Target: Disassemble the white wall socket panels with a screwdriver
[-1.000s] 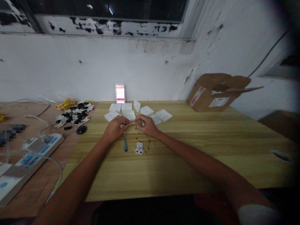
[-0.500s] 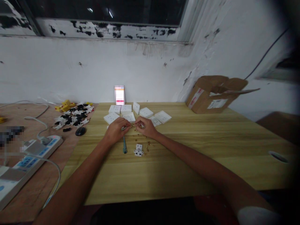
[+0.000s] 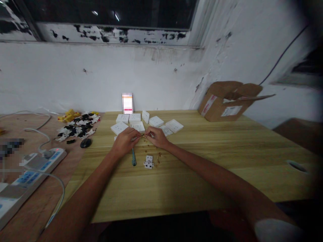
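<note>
My left hand and my right hand meet over the middle of the wooden table. Both are closed in a pinch, fingertips nearly together, on small brass-coloured metal pieces whose exact shape is too small to make out. Below the left hand lies a screwdriver with a green handle, its upper end hidden by the fingers. Nearer to me is a white socket insert with dark slots. Loose brass pieces lie beside it on the right.
Several white socket panels lie behind my hands. A lit phone leans on the wall. To the left are a black mouse, a heap of black and white plastic parts and a power strip. An open cardboard box stands at the back right.
The camera view has shifted slightly. Both hands stay together in the same place, with only small movements of the fingers; the things on the table lie as before.
</note>
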Demonstrator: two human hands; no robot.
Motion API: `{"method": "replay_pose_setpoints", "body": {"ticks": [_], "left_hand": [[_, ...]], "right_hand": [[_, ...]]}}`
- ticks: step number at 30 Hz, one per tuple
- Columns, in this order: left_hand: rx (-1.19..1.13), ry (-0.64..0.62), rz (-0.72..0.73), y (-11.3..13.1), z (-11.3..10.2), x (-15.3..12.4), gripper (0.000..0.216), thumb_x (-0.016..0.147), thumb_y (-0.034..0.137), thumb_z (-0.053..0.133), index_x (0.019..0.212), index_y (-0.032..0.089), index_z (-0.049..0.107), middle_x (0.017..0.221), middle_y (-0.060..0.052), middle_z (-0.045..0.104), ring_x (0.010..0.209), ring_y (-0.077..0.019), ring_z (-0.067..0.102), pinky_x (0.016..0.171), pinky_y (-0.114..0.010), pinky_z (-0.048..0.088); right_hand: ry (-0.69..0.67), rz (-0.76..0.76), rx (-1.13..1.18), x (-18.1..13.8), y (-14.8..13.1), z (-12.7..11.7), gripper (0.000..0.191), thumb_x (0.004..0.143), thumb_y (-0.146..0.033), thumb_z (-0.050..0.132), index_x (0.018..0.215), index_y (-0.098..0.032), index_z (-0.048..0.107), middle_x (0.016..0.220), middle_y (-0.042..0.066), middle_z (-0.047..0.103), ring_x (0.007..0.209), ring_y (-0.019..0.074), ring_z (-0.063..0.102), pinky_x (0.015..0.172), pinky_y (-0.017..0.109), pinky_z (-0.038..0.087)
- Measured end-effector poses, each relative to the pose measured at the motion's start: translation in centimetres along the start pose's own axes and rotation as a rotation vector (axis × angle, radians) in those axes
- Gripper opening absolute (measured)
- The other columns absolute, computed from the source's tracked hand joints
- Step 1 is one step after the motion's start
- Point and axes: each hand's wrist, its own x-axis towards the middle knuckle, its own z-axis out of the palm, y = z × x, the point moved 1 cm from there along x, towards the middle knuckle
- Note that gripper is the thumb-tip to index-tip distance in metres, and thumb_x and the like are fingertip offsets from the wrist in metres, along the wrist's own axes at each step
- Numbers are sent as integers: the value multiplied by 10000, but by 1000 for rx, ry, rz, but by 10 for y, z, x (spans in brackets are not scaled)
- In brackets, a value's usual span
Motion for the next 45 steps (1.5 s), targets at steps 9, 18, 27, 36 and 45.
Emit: {"method": "replay_pose_setpoints", "body": {"ticks": [9,18,27,36,45], "left_hand": [[-13,40,-45,-5,-2,-1,76,973,264,639,974,219,701,910,-58,703,903,-224,634,809,-361,518],[3,37,-60,-10,-1,-3,99,977,285,647,1002,212,709,907,-55,696,901,-220,626,815,-353,505],[-13,20,-53,-8,3,-4,73,974,257,644,983,204,693,929,-56,702,913,-218,625,823,-349,499],[-24,9,-36,-7,5,-3,46,960,211,645,961,211,691,922,-52,699,910,-220,622,816,-344,492],[-1,33,-77,-12,3,-4,55,932,156,644,939,201,676,893,-47,669,884,-215,604,793,-339,484]], "right_hand": [[-52,22,44,1,-6,-5,100,927,-150,581,965,-198,661,814,7,666,700,148,563,663,279,428],[-25,67,65,1,-1,2,82,914,-200,648,996,-204,654,772,-8,659,667,135,576,614,264,423],[-33,45,92,1,-2,1,185,871,-160,642,1047,-201,600,826,0,659,698,134,596,632,261,452],[-46,27,92,0,-1,3,267,832,-112,634,1074,-211,578,829,-16,636,691,125,589,630,248,448],[-23,19,56,1,-4,2,241,873,-144,655,1102,-208,614,831,-5,671,677,127,594,625,256,453]]}}
